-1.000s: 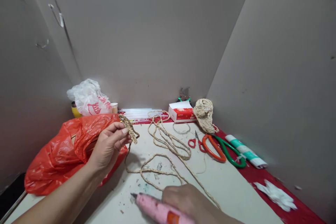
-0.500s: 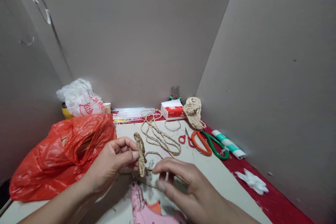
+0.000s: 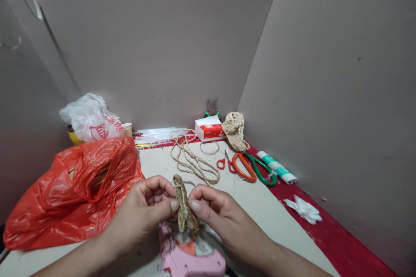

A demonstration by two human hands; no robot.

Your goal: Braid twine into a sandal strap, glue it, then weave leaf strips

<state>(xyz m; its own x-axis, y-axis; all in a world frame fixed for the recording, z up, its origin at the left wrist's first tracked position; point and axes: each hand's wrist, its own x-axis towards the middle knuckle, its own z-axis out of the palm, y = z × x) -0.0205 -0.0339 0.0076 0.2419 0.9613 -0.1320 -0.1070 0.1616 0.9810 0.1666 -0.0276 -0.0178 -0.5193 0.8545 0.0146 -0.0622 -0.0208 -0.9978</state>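
A small flat piece of braided jute rope (image 3: 182, 203) stands on edge between both my hands, low in the middle of the view. My left hand (image 3: 146, 212) pinches it from the left with thumb and fingers. From the right, my right hand (image 3: 212, 210) pinches the same piece. A pink glue gun (image 3: 188, 259) lies on the table just below my hands, with no hand on it. Loose braided rope (image 3: 193, 162) trails from the piece toward the back of the table.
A red plastic bag (image 3: 71, 190) fills the left side, with a white bag (image 3: 91, 117) behind it. At the back stand a small red-and-white box (image 3: 209, 129) and a woven straw piece (image 3: 234, 130). Scissors (image 3: 253, 169), a striped roll (image 3: 276, 166) and crumpled white paper (image 3: 303, 210) lie at the right.
My right hand let go of the glue gun, which now lies on the table, and came up to pinch the braided piece. My left hand brought the piece down and toward me.
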